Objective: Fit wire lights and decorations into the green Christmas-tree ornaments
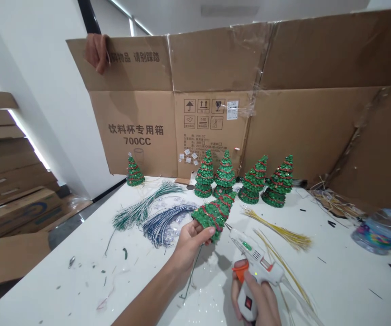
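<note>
Cardboard box panels [212,68] wall off the far side; white table [83,240] in front. Glue gun [258,253] near right, right hand [265,296] wrapped round its handle. Plastic bottle [380,231] at right edge. Green wire bundle [141,208] and blue wire bundle [168,222] left of centre, yellow wire bundle [283,233] right. Left hand [192,240] pinches a tilted green Christmas tree [214,215] mid-scene, tip pointing far right; nozzle at its edge, can't tell if touching. Four standing trees [225,174] far, right of centre; smaller tree [135,172] far left.
</note>
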`<state>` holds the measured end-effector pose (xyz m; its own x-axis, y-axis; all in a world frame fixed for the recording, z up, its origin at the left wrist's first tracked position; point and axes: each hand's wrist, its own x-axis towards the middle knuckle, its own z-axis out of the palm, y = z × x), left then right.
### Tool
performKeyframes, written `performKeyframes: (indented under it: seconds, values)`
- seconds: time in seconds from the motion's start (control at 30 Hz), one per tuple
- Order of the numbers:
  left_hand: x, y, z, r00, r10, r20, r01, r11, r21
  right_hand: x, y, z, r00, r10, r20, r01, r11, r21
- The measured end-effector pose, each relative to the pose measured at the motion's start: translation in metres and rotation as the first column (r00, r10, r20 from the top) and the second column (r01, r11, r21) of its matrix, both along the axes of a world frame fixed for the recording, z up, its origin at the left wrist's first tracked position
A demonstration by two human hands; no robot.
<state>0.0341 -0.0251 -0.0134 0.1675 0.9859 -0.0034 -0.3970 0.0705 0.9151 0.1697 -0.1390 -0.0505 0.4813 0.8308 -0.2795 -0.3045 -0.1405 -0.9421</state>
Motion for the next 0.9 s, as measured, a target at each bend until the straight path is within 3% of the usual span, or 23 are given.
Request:
performKeyframes:
  seconds: [0.37, 0.5, 0.67, 0.9]
  values:
    - [0.003, -0.006, 0.007, 1.000, -0.018, -0.025, 0.019, 0.999, 0.034, -0.011, 0.002, -0.002, 0.997, 0.045, -0.063, -0.043, 0.998, 0.038]
    - [0.002, -0.005, 0.004, 1.000, -0.021, -0.023, 0.021, 0.999, 0.039, -0.014, 0.002, 0.002, 0.997, 0.026, -0.078, -0.023, 0.999, 0.037]
    - [0.003, -0.006, 0.005, 0.999, -0.023, -0.025, 0.024, 0.999, 0.047, -0.017, 0.001, 0.009, 0.998, -0.061, 0.016, 0.060, 0.998, 0.023]
    - [0.003, -0.005, -0.002, 0.998, -0.049, -0.050, 0.053, 0.995, 0.086, -0.015, 0.005, 0.001, 0.997, 0.067, 0.041, -0.073, 0.984, 0.163]
